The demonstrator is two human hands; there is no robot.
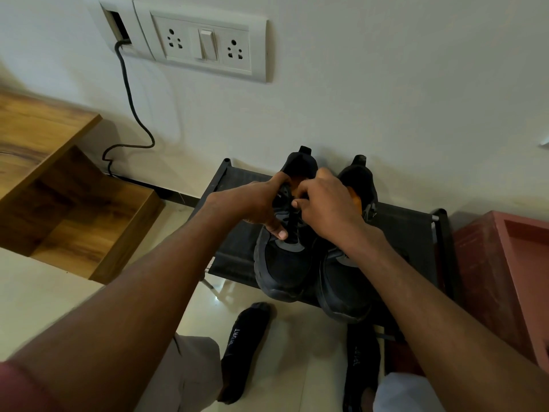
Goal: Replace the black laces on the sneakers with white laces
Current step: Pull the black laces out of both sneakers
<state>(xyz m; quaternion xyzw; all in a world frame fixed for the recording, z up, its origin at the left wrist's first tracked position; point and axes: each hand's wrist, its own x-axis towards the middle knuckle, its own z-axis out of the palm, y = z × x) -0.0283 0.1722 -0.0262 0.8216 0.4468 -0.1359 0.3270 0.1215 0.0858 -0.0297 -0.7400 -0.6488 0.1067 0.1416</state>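
In the head view, two black sneakers [285, 263] stood side by side on a black shoe rack [237, 185], toes over its front edge. Both arms reached forward: the left hand [261, 203] gripped the left sneaker's collar, and the right hand [323, 203] pinched its black lace [292, 226].

1. The two sneakers [282, 263] are seen to be of matt black cloth with rubbery, ridged soles and orange lining.
2. The rack [413, 233] beneath them is covered in dark, matt woven fabric, with a metal tube at the right.
3. The cabinet [59, 197] on the left is finished in grained brown wood.
4. The floor [225, 295] is laid in glossy pale tile.
5. The socket plate [208, 46] is of smooth white plastic.
6. The socks [243, 349] are knitted black cloth.
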